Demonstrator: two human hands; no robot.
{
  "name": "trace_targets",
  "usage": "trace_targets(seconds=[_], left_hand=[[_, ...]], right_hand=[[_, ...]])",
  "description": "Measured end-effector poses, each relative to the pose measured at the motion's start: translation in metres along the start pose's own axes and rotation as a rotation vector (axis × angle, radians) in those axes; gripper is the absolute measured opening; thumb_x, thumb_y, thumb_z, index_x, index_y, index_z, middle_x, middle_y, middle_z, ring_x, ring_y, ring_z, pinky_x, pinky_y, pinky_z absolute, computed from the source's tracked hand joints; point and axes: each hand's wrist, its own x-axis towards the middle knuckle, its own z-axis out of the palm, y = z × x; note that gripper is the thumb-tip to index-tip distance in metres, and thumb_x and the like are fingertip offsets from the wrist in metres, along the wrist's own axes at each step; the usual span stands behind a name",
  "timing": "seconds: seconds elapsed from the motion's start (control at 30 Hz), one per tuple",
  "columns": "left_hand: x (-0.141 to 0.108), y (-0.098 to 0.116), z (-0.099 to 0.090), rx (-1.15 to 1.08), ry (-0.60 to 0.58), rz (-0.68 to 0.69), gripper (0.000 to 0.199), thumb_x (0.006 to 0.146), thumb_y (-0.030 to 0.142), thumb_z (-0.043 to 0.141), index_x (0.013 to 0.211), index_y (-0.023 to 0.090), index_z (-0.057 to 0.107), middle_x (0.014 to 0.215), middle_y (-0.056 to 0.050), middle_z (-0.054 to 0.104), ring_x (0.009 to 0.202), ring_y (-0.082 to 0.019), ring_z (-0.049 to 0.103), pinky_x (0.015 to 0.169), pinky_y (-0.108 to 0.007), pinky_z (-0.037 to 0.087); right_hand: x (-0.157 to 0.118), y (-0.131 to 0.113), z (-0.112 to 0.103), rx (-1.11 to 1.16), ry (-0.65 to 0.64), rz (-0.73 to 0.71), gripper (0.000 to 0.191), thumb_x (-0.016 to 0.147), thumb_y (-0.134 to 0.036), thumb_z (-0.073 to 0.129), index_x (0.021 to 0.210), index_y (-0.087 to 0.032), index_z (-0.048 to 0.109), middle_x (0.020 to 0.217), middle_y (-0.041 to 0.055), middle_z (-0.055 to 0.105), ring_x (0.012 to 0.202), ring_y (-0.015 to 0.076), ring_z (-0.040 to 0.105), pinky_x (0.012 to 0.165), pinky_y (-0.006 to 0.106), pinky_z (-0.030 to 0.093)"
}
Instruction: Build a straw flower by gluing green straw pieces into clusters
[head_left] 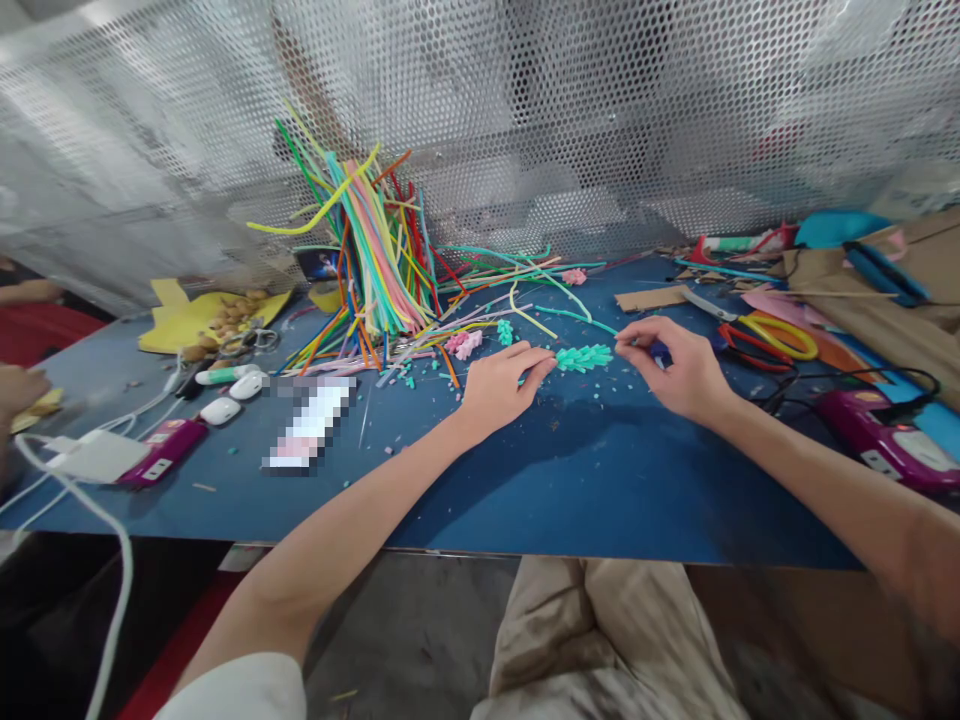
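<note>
My left hand [506,385] is closed on one end of a teal sprig [585,358], its short fuzzy leaves made of pipe-cleaner pieces. The sprig points right, toward my other hand, just above the blue table. With thumb and fingers pinched, my right hand [671,365] holds the end of a thin teal pipe cleaner [581,318] that trails off to the upper left. Something dark blue [660,350] shows by the right palm; I cannot tell whether it is held or lies behind. A smaller teal cluster [505,332] and pink clusters [466,345] lie beyond my left hand.
A large bundle of coloured pipe cleaners [382,250] stands against the perforated metal screen [600,120]. Scissors [772,335] and a purple power strip [892,435] are at right. A phone [311,425], earbud cases, cables and another purple strip [166,450] lie left. Another person's hand [19,390] appears far left.
</note>
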Motion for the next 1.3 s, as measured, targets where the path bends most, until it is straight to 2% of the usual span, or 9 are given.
trace_targets(seconds=[0.2,0.57,0.8,0.93,1.1,1.3], left_hand=[[0.001,0.001,-0.001,0.018,-0.031,-0.002,0.034,0.105,0.040,0.044,0.102,0.023,0.073,0.091,0.000,0.072,0.075,-0.011,0.063,0.064,-0.025,0.041],[0.000,0.004,-0.005,0.022,0.048,0.008,0.030,0.104,0.039,0.047,0.104,0.023,0.073,0.094,0.000,0.073,0.075,-0.011,0.064,0.066,-0.024,0.043],[0.000,0.006,-0.007,0.081,0.089,0.050,0.030,0.104,0.040,0.048,0.104,0.024,0.074,0.092,-0.001,0.073,0.077,-0.011,0.065,0.064,-0.025,0.042],[0.000,0.006,-0.008,0.063,0.090,0.059,0.032,0.104,0.040,0.047,0.103,0.023,0.073,0.092,-0.001,0.073,0.076,-0.011,0.065,0.066,-0.025,0.043],[0.000,0.000,-0.009,0.006,0.080,0.091,0.035,0.105,0.040,0.043,0.101,0.021,0.072,0.090,-0.004,0.073,0.077,-0.013,0.064,0.070,-0.027,0.045],[-0.002,-0.007,-0.012,-0.016,0.248,0.101,0.040,0.105,0.041,0.038,0.091,0.020,0.069,0.075,-0.004,0.067,0.067,-0.014,0.059,0.068,-0.030,0.043]], right_hand=[[-0.002,-0.008,-0.001,-0.016,0.056,0.045,0.012,0.091,-0.033,0.069,0.101,-0.026,0.068,0.082,0.0008,0.068,0.067,0.0150,0.061,0.069,0.033,0.055],[-0.002,-0.011,-0.002,0.006,0.077,0.041,0.018,0.085,-0.034,0.076,0.099,-0.025,0.068,0.093,0.0028,0.076,0.077,0.0183,0.072,0.073,0.034,0.058],[-0.002,-0.020,0.000,0.103,0.069,0.122,0.026,0.085,-0.030,0.076,0.107,-0.025,0.064,0.088,0.0016,0.076,0.077,0.0186,0.071,0.070,0.033,0.057],[-0.003,-0.021,-0.001,0.078,0.051,0.066,0.021,0.088,-0.028,0.071,0.107,-0.026,0.064,0.087,0.0011,0.072,0.072,0.0166,0.067,0.069,0.033,0.056],[0.002,-0.011,-0.008,-0.001,0.101,0.077,0.009,0.092,-0.033,0.064,0.098,-0.027,0.065,0.086,0.0031,0.069,0.071,0.0183,0.063,0.067,0.036,0.054],[0.010,0.010,-0.025,-0.056,0.158,0.193,0.015,0.090,-0.038,0.066,0.094,-0.024,0.066,0.081,0.0021,0.068,0.066,0.0173,0.062,0.063,0.035,0.051]])
